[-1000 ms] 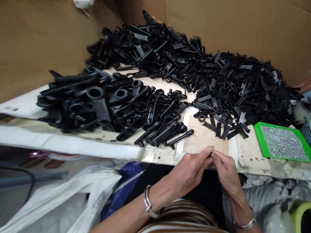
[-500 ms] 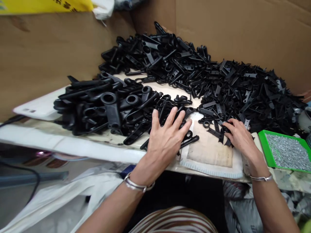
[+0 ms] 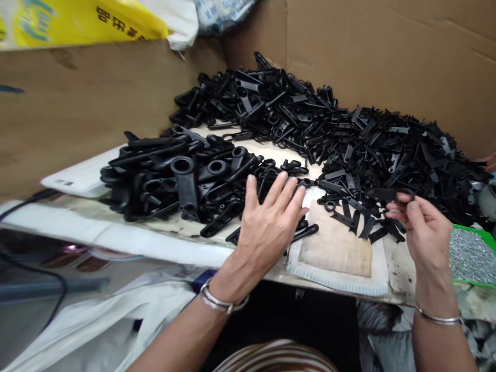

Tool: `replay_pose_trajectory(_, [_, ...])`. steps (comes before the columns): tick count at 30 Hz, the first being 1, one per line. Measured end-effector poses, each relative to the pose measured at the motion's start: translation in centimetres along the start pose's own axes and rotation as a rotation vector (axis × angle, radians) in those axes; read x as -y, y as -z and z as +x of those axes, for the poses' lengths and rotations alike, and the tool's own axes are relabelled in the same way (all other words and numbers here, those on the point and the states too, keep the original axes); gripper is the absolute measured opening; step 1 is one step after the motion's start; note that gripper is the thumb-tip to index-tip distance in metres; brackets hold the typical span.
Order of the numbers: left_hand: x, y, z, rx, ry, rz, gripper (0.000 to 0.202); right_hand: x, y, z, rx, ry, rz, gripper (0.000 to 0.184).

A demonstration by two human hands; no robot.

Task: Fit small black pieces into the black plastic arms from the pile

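Observation:
My left hand (image 3: 269,219) lies flat with fingers spread on a heap of large black plastic handle parts (image 3: 182,178) at the left of the table. My right hand (image 3: 422,227) is raised above the table, its fingers pinched on a small flat black plastic strip (image 3: 387,194). Below it spreads a pile of small flat black pieces (image 3: 387,150). A beige cloth pad (image 3: 337,250) lies between my hands near the table's front edge.
A green tray of small metal screws (image 3: 470,256) sits at the right edge. More black parts (image 3: 263,101) pile up at the back against cardboard walls (image 3: 372,46). White plastic bags (image 3: 96,320) hang below the table at left. A yellow bag (image 3: 77,20) lies on top.
My right hand lifted off the pile of small pieces with a flat strip pinched in it. My left hand stayed spread on the handle parts. The view tilted up a little.

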State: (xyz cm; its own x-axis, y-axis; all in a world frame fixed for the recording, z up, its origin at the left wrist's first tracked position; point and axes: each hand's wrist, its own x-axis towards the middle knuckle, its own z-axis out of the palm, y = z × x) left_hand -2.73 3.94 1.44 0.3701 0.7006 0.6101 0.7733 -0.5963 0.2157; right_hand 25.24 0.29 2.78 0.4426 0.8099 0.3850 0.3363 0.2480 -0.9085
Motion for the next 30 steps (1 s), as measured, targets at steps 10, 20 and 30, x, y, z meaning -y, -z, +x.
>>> replay_pose_trajectory(10, [-6.0,-0.9,-2.8,0.548,0.424,-1.231,0.034,1.2,-0.8,-3.6,0.803,-0.262,-0.200,0.029])
replay_pose_trajectory(20, [-3.7,-2.1,-3.1,0.474,0.892,-1.621,0.046,-3.1,0.8,3.8,0.283,0.234,-1.029,0.029])
replay_pose_trajectory(30, [-4.3,-2.2,-3.6,0.486,0.931,-1.688,0.053,-5.6,-2.4,7.1,0.315,0.195,-1.151,0.026])
